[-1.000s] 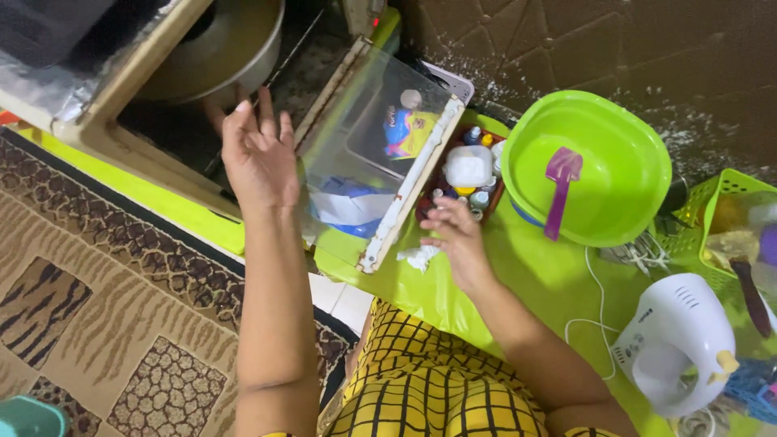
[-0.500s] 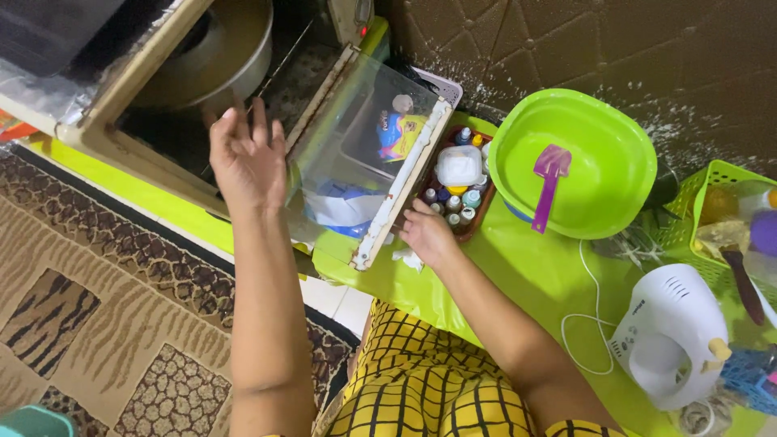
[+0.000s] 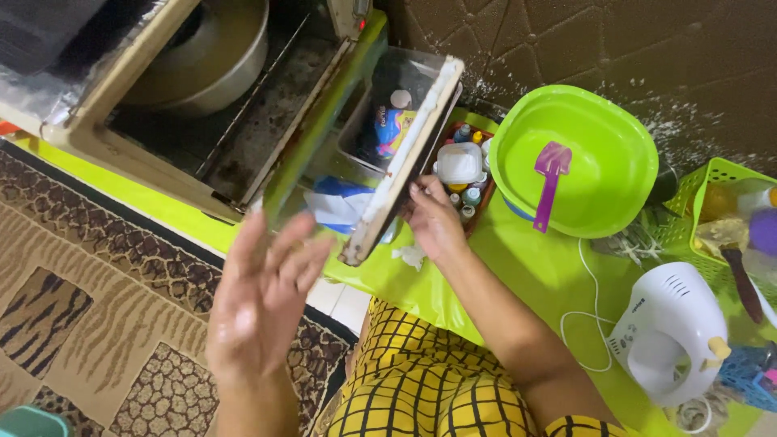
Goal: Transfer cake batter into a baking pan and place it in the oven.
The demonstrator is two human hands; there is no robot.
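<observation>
Both hands show in the head view. Raised and blurred at about 7 o'clock, the left hand (image 3: 263, 303) is open with its fingers spread and holds nothing; it hangs in front of the patterned rug (image 3: 89, 307) and the lower end of the oven door (image 3: 356, 158). At the centre, the right hand (image 3: 433, 218) is closed around the door's pale outer edge, fingers curled over the rim near its lower end.

The oven door is a glass pane in a cream frame, tipped up between flat and shut. Its long axis runs from about 1 o'clock, near the brown wall, down to 7 o'clock, where its lower corner points toward the left hand. Through the glass a clear plastic tub and some blue and white packets can be seen.

At 11 o'clock the oven (image 3: 162, 97) stands open with a round metal pan (image 3: 206, 57) inside on the rack. Just beside the right hand, toward 1 o'clock, a tray of small bottles (image 3: 465, 174) sits partly behind the door's edge. At 2 o'clock a green bowl (image 3: 603, 194) holds a purple spatula (image 3: 549, 174). A white hand mixer (image 3: 668, 340) with its cord lies at 4 o'clock on the green mat (image 3: 518, 275), and a green basket (image 3: 720, 182) sits at 3 o'clock. Yellow checked cloth covers the person's lap at 6 o'clock.
</observation>
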